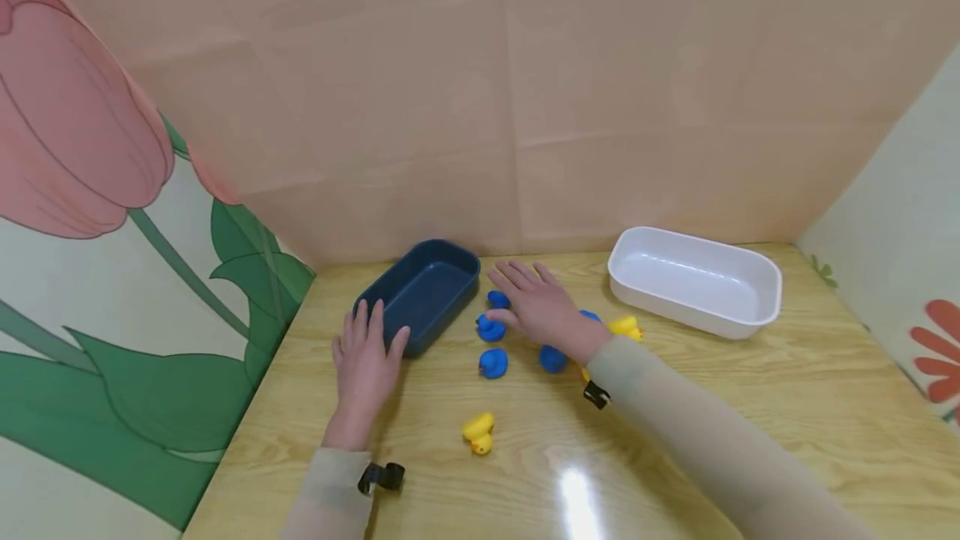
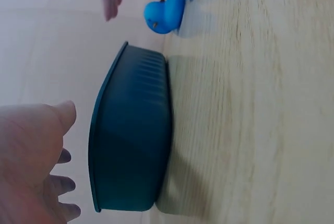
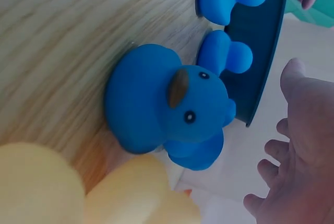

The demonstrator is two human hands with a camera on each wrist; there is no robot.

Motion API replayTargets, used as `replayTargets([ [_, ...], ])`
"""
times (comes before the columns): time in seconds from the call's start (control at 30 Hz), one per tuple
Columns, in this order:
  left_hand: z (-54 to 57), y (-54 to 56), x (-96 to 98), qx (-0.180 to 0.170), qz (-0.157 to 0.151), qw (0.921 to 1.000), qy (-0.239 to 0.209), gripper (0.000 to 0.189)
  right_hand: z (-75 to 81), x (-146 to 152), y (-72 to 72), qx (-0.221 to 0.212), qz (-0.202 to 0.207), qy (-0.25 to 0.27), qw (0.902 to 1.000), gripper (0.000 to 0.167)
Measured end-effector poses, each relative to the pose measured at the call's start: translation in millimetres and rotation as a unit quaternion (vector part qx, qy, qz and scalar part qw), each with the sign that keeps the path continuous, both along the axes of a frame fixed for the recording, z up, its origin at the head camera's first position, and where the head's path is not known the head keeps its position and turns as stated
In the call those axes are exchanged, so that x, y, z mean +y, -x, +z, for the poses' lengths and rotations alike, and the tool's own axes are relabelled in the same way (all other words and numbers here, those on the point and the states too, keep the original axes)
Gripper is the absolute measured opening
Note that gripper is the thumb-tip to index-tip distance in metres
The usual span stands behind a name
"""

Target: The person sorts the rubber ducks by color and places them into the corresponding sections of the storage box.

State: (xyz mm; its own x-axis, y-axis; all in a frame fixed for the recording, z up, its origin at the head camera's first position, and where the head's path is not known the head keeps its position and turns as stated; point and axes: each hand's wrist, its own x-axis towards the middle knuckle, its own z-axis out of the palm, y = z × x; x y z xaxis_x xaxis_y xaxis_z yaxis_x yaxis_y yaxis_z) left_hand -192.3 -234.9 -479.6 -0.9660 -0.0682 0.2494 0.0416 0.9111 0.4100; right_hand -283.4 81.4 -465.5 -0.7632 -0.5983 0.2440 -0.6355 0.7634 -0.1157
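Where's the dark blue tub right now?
In the head view, the dark blue tub stands left of centre toward the back of the table, its near end by the left hand and the blue ducks to its right.

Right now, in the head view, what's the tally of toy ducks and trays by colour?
Blue toy ducks: 5
Yellow toy ducks: 3
Dark blue tray: 1
White tray: 1
Total visible: 10; the right arm may hide more.

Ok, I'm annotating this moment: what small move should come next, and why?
Probably lower the right hand to pinch one of the small blue toy ducks: that hand holds nothing and hovers near them, and no duck shows in the dark-blue rectangular tray.
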Motion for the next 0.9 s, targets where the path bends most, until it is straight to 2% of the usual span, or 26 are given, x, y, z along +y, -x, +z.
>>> replayTargets([
  [0.37,-8.5,2.3,-11.0,-0.034,0.033,0.9982,-0.037,0.078,-2.9,-15.7,18.1,-0.018,0.011,0.009,0.9997,0.078],
  [0.53,-12.3,1.1,-12.9,-0.038,0.041,0.9974,-0.047,0.079,-3.6,-21.0,25.2,-0.010,0.012,0.006,0.9999,0.080],
  [0.9,-17.7,4.7,-12.3,-0.040,0.056,0.9961,-0.055,0.080,-7.6,-28.2,38.8,-0.040,0.014,-0.001,0.9991,0.078],
])
